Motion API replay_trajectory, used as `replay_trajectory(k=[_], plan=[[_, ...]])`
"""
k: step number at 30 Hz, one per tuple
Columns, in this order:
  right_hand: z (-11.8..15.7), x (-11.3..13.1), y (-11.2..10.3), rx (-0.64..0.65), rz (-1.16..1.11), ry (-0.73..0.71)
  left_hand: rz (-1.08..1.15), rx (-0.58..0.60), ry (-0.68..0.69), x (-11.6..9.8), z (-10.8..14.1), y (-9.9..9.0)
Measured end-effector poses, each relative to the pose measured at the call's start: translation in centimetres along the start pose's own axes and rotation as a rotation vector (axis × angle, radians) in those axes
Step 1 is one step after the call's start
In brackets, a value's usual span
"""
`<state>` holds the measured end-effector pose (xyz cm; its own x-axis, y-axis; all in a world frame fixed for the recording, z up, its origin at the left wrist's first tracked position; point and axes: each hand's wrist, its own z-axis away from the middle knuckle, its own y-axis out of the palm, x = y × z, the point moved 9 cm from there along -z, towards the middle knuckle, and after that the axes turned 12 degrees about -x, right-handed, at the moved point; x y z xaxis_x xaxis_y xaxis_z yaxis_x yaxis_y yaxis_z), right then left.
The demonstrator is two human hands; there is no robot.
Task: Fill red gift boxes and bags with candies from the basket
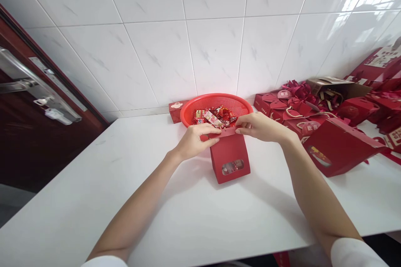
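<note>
A red paper gift box [230, 152] stands upright on the white table in front of me. Wrapped sweets show through the clear oval window low on its front. My left hand [199, 139] pinches the left end of the box's top flap between thumb and fingers. At the flap's right end, my right hand [258, 127] grips it the same way. Right behind the box sits a red plastic basket [219, 99] with several wrapped sweets [213, 117] in it; the box and my hands hide its front rim.
Many red gift boxes [294, 110] and ribbons crowd the table's right side; a larger windowed box [341, 146] stands nearest. A small red box [177, 112] sits left of the basket. White tiled wall rises behind. A door with keys [58, 116] is at far left.
</note>
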<state>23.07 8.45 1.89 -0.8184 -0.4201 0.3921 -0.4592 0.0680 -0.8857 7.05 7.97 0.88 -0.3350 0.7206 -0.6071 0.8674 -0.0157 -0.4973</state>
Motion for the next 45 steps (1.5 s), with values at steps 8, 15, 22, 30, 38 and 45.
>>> replay_trajectory(k=[8, 15, 22, 30, 38, 45], plan=[[0.0, 0.2, 0.4, 0.03, -0.079, -0.05, 0.06, 0.054, -0.021, 0.0, 0.0, 0.4], [1.0, 1.0, -0.2, 0.061, -0.174, -0.166, 0.061, 0.105, -0.091, 0.5, 0.3, 0.6], [8.1, -2.2, -6.3, -0.322, -0.063, 0.044, 0.023, 0.041, -0.08, 1.9, -0.1, 0.3], [20.5, -10.9, -9.9, -0.789, 0.079, 0.644, -0.019, 0.065, -0.091, 3.2, -0.1, 0.9], [22.0, -12.1, -9.8, -0.873, 0.15, 0.742, -0.026, 0.077, -0.117, 3.4, 0.1, 1.0], [22.2, -12.5, -10.1, -0.907, 0.185, 0.684, -0.017, 0.091, -0.134, 3.5, 0.2, 1.2]])
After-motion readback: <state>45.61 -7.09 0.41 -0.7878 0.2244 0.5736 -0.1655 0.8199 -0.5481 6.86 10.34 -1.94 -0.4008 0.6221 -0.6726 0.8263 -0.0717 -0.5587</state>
